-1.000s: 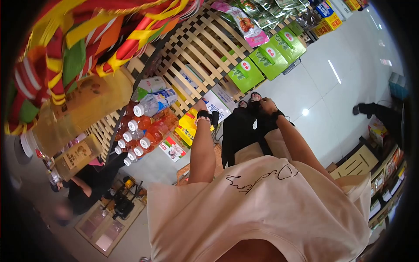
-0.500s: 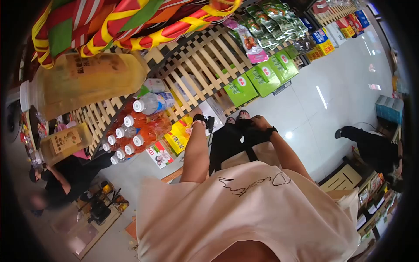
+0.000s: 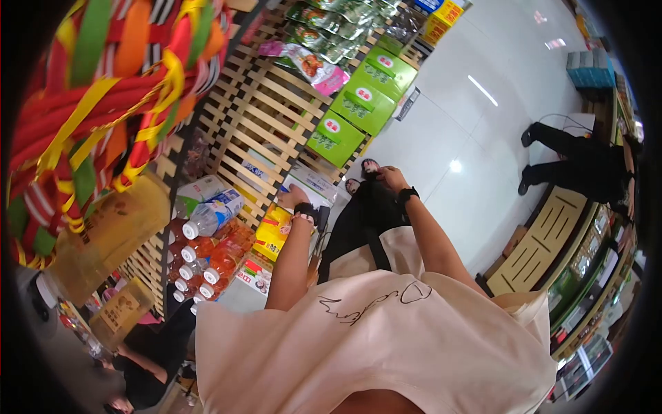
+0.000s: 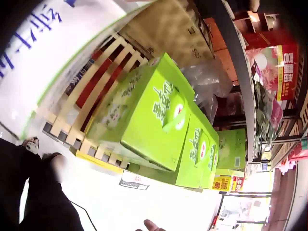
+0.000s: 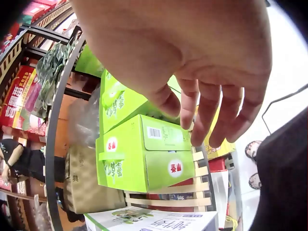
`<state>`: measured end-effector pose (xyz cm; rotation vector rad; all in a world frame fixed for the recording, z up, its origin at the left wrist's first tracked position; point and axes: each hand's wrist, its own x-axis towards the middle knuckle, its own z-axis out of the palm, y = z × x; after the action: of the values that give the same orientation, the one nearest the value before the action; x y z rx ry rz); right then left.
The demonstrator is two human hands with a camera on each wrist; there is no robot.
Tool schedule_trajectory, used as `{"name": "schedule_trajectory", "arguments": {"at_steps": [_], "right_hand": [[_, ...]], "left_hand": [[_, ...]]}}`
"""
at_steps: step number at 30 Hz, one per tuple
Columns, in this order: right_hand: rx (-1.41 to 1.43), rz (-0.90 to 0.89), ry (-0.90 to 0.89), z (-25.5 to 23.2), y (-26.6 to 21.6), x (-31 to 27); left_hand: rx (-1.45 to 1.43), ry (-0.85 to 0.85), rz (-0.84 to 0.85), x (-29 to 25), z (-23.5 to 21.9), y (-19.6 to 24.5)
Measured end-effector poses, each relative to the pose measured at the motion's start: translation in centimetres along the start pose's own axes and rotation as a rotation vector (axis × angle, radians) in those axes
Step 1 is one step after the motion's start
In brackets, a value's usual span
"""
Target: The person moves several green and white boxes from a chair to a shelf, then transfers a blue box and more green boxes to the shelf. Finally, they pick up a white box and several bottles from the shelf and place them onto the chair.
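Observation:
My left hand [image 3: 295, 196] reaches to the lower shelf, fingers extended, beside a white carton [image 3: 324, 185] with blue lettering. The carton's printed side [image 4: 57, 38] fills the upper left of the left wrist view. My right hand [image 3: 393, 179] hangs over my knees with nothing in it. Its loosely bent fingers [image 5: 208, 110] cross in front of the green gift boxes in the right wrist view. Those green boxes [image 3: 336, 140] stand in a row on the slatted shelf, just beyond the white carton.
Bottles of reddish drink [image 3: 227, 257] and a yellow pack [image 3: 273, 233] are left of my left arm. Large jugs of yellow liquid [image 3: 114, 238] and a woven red-yellow basket [image 3: 103, 124] stand nearer. Another person's dark-trousered legs [image 3: 572, 162] are across the tiled floor [image 3: 476, 124].
The head view has shifted, swinging the shelf goods left. My left hand has come into fuller view beside the white carton. My right hand stays over my knees.

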<state>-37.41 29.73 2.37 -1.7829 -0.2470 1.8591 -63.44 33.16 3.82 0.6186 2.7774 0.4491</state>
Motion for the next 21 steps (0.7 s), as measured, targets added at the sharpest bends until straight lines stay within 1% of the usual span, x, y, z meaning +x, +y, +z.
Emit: {"name": "schedule_trajectory", "arguments": {"at_steps": [1, 2, 4, 5, 6, 8, 9, 10, 11, 12, 14, 16, 17, 18, 19, 20, 21], "right_hand": [[0.014, 0.002, 0.011, -0.3, 0.7, 0.2], [0.051, 0.021, 0.002, -0.5, 1.3, 0.3], [0.094, 0.048, -0.006, -1.3, 2.4, -0.4], [0.117, 0.07, -0.001, -1.7, 2.5, -0.8], [0.142, 0.084, 0.004, -2.1, 2.5, -0.8], [0.212, 0.103, -0.013, -3.4, 2.8, -0.3], [0.239, 0.136, 0.026, -3.9, 2.4, -0.6], [0.268, 0.166, 0.068, -4.7, 1.9, -0.8], [0.287, 0.178, 0.062, -5.7, 2.2, 0.3], [0.294, 0.174, 0.076, -6.8, 2.0, 1.3], [0.37, 0.168, 0.067, -8.2, 1.6, 2.5], [0.372, 0.175, 0.09, -9.5, -0.5, 3.7], [0.367, 0.182, 0.109, -10.1, -1.5, 4.4], [0.364, 0.197, 0.131, -10.6, -2.3, 4.9], [0.341, 0.164, 0.146, -11.1, -3.5, 5.3], [0.349, 0.169, 0.154, -11.8, -5.0, 5.8], [0.288, 0.145, 0.135, -12.3, -7.1, 5.9]], "left_hand": [[-0.087, 0.141, 0.06, -1.6, 0.0, 1.5], [-0.135, 0.121, 0.034, -2.7, -0.3, 3.2], [-0.225, 0.057, 0.296, -2.0, 3.1, 2.5], [-0.436, -0.096, 0.375, -1.4, 5.4, 2.3], [-0.488, -0.229, 0.405, -2.0, 6.0, 3.7], [-0.529, -0.418, 0.333, -3.1, 7.2, 6.5], [-0.523, -0.431, 0.346, -2.5, 8.5, 6.8], [-0.422, -0.546, 0.308, -1.2, 10.4, 7.0], [-0.325, -0.658, 0.268, -0.4, 11.9, 7.9], [-0.201, -0.581, 0.245, -0.3, 12.5, 8.8], [-0.741, -0.861, -0.131, -1.5, 11.5, 10.8], [-0.705, -0.828, -0.245, -1.5, 12.3, 11.6], [-0.62, -0.833, -0.262, -1.0, 12.9, 11.6], [-0.606, -0.833, -0.256, -0.3, 13.9, 11.0], [-0.747, -0.85, -0.358, 0.0, 14.6, 10.6], [-0.894, -0.867, -0.464, 0.0, 15.6, 10.3], [-0.744, -0.761, -0.474, -1.1, 14.5, 11.5]]}}
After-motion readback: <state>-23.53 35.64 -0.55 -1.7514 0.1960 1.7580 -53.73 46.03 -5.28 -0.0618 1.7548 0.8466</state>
